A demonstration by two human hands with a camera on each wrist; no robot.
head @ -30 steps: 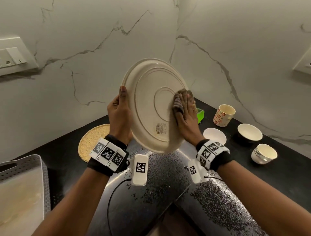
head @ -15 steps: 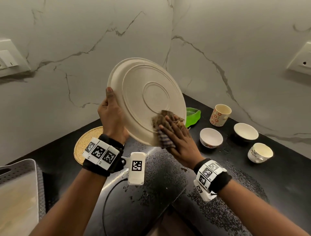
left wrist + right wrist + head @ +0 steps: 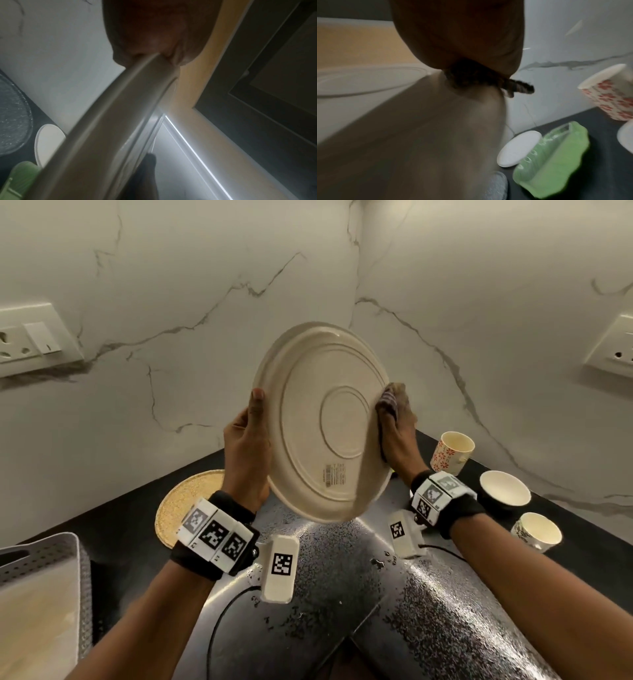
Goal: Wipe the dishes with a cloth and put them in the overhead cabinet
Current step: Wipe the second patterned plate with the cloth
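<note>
Above the black worktop [image 3: 102,518], in the corner of the marble-veined walls, a large cream plate [image 3: 322,422] is being held up on edge with its underside and barcode sticker turned toward the head camera. It is being gripped at its left rim by the left hand [image 3: 246,453], thumb lying on the underside and fingers curled behind. Its right rim is being wiped with a dark checked cloth [image 3: 390,402], which is being pressed against the edge by the right hand [image 3: 399,440]; that grip is closed on the cloth, fingers bunched round it.

The task is being judged as early: this plate is not yet stowed, and no cabinet interior is being shown in the head view.

Other dishes are being left waiting on the worktop to the right: a white bowl [image 3: 505,487], a floral cup [image 3: 452,451] by the wall, and a patterned cup [image 3: 536,532] nearer the front edge. In the right wrist view a green dish [image 3: 556,159] and a small white bowl [image 3: 518,148] are being seen lying just beside each other below the plate. A woven mat [image 3: 185,501] and a grey tray [image 3: 44,563] are lying to the left.
</note>
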